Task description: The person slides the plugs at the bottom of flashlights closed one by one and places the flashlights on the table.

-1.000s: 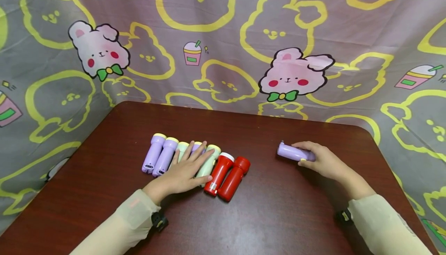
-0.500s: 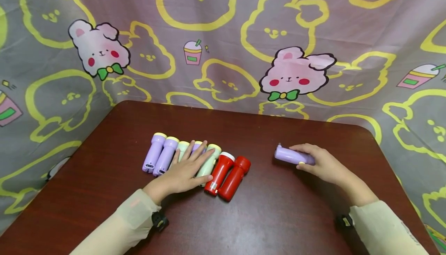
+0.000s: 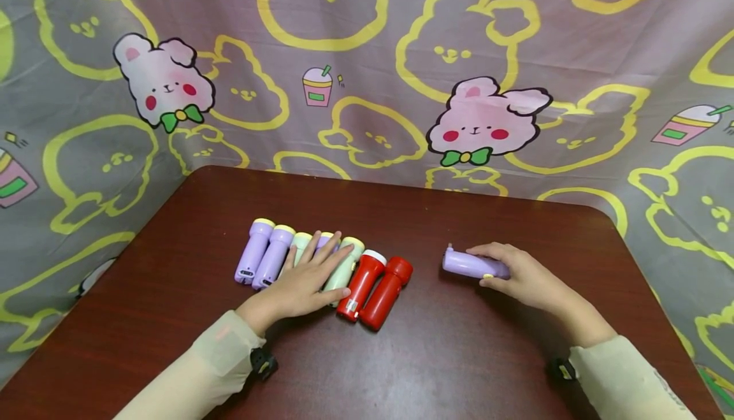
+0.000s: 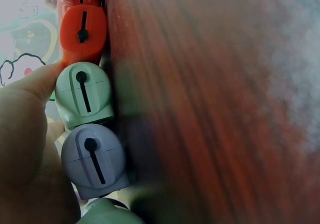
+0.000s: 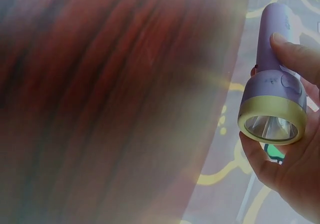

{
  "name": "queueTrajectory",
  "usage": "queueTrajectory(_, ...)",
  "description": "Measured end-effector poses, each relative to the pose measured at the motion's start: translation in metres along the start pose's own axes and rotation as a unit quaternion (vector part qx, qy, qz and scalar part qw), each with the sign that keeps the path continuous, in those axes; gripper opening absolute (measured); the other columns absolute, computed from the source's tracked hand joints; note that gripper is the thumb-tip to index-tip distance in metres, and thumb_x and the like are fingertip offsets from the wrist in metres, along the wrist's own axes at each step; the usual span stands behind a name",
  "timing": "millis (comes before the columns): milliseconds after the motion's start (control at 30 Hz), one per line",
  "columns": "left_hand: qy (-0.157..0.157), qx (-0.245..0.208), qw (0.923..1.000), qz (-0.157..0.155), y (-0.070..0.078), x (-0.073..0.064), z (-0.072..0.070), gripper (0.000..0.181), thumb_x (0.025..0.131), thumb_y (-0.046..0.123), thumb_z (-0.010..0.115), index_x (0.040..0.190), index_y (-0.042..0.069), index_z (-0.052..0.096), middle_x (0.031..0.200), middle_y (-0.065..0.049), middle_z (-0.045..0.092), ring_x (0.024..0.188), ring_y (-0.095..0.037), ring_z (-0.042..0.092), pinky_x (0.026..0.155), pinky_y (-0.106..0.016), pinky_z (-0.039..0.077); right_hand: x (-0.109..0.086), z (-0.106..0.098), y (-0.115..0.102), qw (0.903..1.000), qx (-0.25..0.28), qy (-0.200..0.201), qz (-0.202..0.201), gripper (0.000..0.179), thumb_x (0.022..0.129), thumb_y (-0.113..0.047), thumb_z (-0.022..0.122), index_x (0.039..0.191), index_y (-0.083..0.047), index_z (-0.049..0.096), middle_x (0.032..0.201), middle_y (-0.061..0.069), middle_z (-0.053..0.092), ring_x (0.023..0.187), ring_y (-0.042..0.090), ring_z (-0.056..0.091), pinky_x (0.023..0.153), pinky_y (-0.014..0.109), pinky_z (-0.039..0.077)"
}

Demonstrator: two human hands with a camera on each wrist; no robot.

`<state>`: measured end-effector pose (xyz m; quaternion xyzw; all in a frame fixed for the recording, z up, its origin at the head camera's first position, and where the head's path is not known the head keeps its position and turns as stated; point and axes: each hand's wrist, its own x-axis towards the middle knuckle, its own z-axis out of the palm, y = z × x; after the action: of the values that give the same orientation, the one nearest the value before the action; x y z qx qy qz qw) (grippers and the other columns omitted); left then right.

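My right hand (image 3: 518,273) grips a purple flashlight (image 3: 467,263) on the right side of the table. In the right wrist view its yellow-rimmed lens (image 5: 272,126) faces the camera, with the thumb along the barrel. My left hand (image 3: 306,283) lies with fingers spread over a slanted row of flashlights. Under or beside it are a mint flashlight (image 3: 344,270), a partly covered purple one (image 3: 325,239) and another mint one (image 3: 300,241). Two purple flashlights (image 3: 254,250) make up the left end. Right of the thumb lie a white-rimmed red flashlight (image 3: 361,286) and an all-red one (image 3: 387,296).
The dark wooden table (image 3: 459,356) has rounded back corners. Behind it hangs a curtain (image 3: 367,69) printed with cartoon bunnies and bears. Between the red flashlights and my right hand is a stretch of bare tabletop.
My right hand has carried the purple flashlight left and slightly nearer to me, towards the row. The left hand and the flashlights in the row have stayed in place.
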<state>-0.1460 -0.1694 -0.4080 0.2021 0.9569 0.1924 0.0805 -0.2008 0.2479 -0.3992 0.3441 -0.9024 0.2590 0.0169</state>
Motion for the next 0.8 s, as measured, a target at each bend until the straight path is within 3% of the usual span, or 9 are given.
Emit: queueTrajectory(800,0.008,0.006,0.9999,-0.003,0.001,-0.001,0.0,0.08,0.093,0.06,0.055,0.159,0.034,0.02,0.169,-0.003,0.01,0.154,-0.04,-0.002,0.112,-0.076,0.0,0.001,0.01,-0.03,0.9992,0.01,-0.001,-0.039,0.058,0.074,-0.008,0.085,0.126,-0.019,0.064,0.109,-0.004,0.066,0.094,0.007,0.055,0.076,0.028,0.05)
